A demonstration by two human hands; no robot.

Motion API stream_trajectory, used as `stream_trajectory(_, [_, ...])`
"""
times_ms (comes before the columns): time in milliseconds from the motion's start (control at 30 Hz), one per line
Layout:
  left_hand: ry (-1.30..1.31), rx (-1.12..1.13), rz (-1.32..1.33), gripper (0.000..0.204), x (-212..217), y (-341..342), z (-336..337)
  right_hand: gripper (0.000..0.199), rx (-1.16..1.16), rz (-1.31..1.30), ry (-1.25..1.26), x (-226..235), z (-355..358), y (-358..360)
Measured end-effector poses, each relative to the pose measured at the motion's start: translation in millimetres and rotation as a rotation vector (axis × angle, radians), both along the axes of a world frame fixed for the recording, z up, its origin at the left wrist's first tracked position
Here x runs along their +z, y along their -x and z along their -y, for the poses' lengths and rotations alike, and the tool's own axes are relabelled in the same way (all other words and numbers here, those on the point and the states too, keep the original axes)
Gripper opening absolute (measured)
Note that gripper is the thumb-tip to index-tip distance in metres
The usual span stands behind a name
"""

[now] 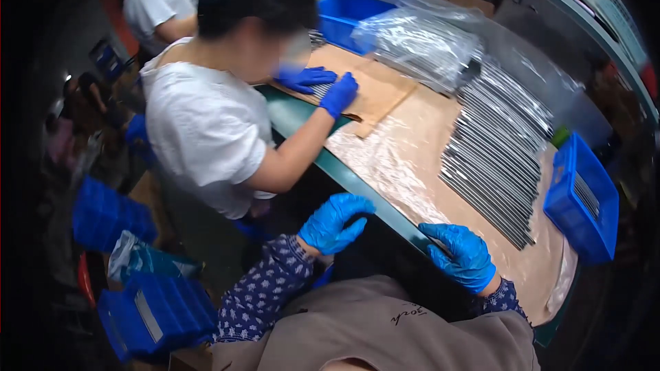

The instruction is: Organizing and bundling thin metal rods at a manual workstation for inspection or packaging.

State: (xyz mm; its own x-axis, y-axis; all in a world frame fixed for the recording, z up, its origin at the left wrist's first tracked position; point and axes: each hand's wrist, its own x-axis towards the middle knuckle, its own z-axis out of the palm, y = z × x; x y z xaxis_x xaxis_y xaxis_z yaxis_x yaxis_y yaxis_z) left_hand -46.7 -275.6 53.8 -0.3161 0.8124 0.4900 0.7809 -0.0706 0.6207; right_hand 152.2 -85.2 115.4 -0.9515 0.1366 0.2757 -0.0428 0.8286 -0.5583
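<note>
Left hand [335, 223], blue-gloved: fingers slightly bent and parted from the thumb, just beside the edge of the green worktable [289, 111]. Right hand [462, 255], likewise gloved, at the same edge; whether it grips anything cannot be determined. Beyond the right hand: metal rods [496, 154], side by side over brown paper. Right of that hand: blue plastic bin [599, 235], rods inside. Beyond the left hand: co-worker's gloved hands [339, 96], on brown paper.
</note>
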Motion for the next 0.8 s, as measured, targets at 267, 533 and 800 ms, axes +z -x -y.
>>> stream_trajectory(267, [0.076, 0.041, -0.287, 0.045, 17, 34, -95, 0.046, -0.579, 0.018, -0.331, -23, -9, -94])
stream_trajectory(533, [0.29, -0.006, -0.257, 0.059, -27, 34, -116, 0.043, -0.974, 0.187, -0.519, -60, 3, -144])
stream_trajectory(800, [0.116, -0.055, -0.106, 0.057, -38, 41, -113, 0.045, -1.012, 0.183, -0.527, -73, 1, -147])
